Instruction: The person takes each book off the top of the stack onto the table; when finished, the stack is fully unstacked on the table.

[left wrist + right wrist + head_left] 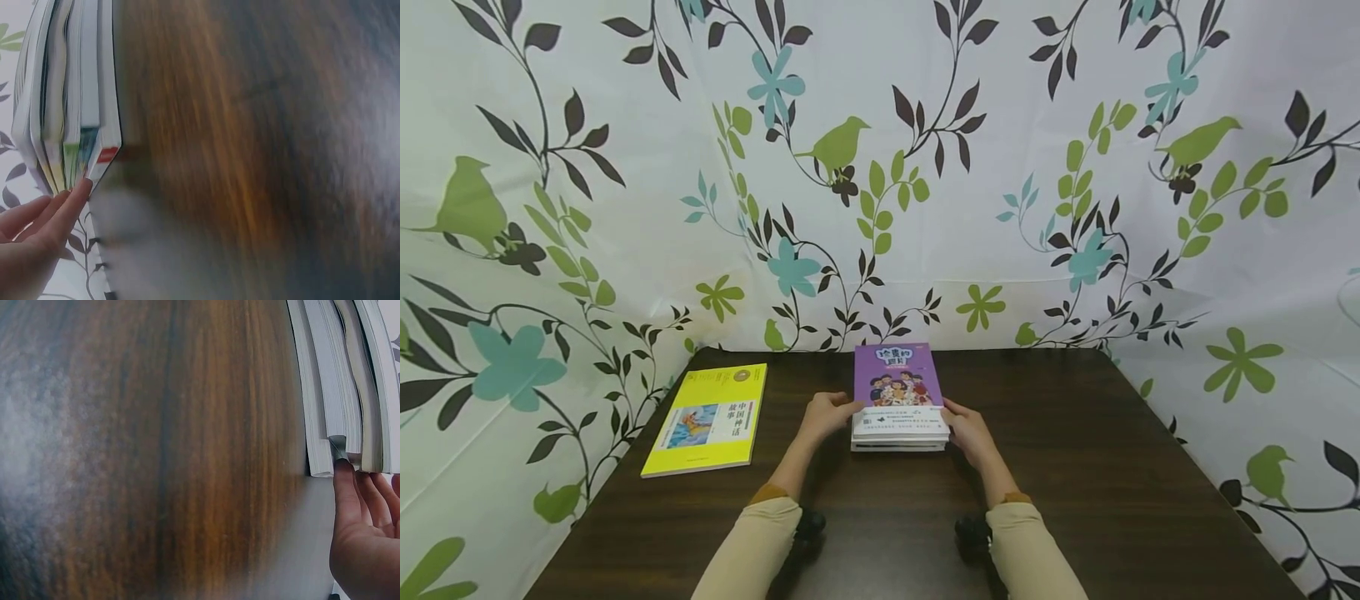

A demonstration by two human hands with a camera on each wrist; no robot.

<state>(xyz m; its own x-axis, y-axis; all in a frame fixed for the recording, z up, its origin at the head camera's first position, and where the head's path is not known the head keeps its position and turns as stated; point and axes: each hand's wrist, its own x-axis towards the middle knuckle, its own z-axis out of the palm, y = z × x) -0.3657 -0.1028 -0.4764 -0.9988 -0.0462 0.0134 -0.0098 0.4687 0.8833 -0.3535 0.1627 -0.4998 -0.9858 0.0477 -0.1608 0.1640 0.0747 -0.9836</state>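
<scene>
A stack of several books (901,429) stands on the dark wooden table, a purple-covered book (897,367) with a white lower band on top. At its left side, my left hand (827,414) touches the stack with extended fingers; the left wrist view shows the fingertips (82,185) against the coloured spine ends (70,156). My right hand (972,433) touches the opposite side. In the right wrist view its fingers (345,487) are fairly straight and meet the page edges (337,381). Parts of both hands are hidden beside the stack.
A yellow book (730,417) lies flat at the table's left, apart from the stack. Behind and along both sides of the table (1075,467) hangs a white cloth (1015,275) patterned with leaves and birds. The back table edge is close behind the stack.
</scene>
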